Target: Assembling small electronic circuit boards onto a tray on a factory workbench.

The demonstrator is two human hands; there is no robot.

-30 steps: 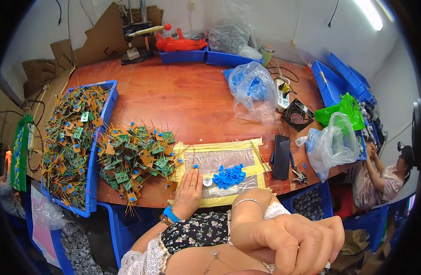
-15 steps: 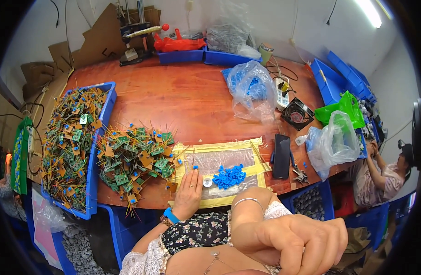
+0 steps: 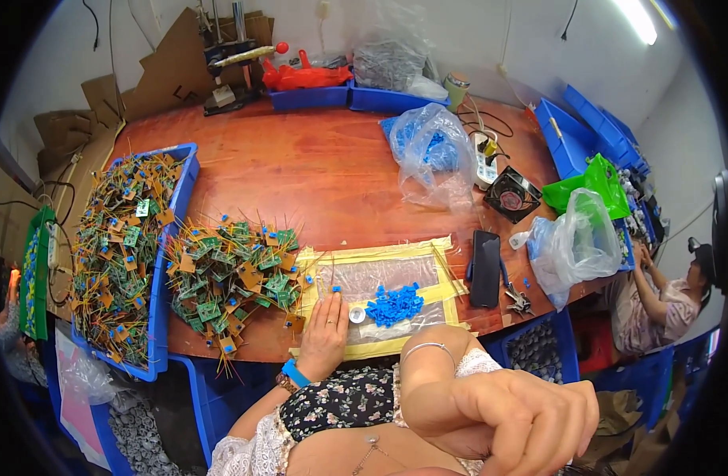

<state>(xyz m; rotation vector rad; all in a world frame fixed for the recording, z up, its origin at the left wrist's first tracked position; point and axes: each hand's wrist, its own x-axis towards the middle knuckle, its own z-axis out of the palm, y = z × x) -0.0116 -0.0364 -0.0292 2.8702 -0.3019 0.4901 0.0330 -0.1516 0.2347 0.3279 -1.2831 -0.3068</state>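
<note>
My left hand (image 3: 325, 337) lies on the taped clear sheet (image 3: 380, 271) on the table, its fingers stretched out. A small blue part (image 3: 336, 289) sits right at its fingertips. Beside that hand are a small round white container (image 3: 357, 315) and a heap of small blue plastic pieces (image 3: 394, 305). Close to the camera, my right hand (image 3: 530, 420) is raised at the lower right with its fingers curled closed. Whatever it may hold is hidden. Left of the sheet rises a pile of small circuit boards with wire leads (image 3: 237, 274).
A blue tray (image 3: 191, 170) full of similar boards stands at the left. Beyond the sheet's right side lie a black phone (image 3: 484, 270), keys (image 3: 518, 300), a small fan (image 3: 513, 195) and plastic bags (image 3: 574, 246). Another person (image 3: 673, 305) sits at the far right.
The whole view has shifted slightly. My left hand stays in place on the sheet, and my right hand stays raised and closed with hardly any movement.
</note>
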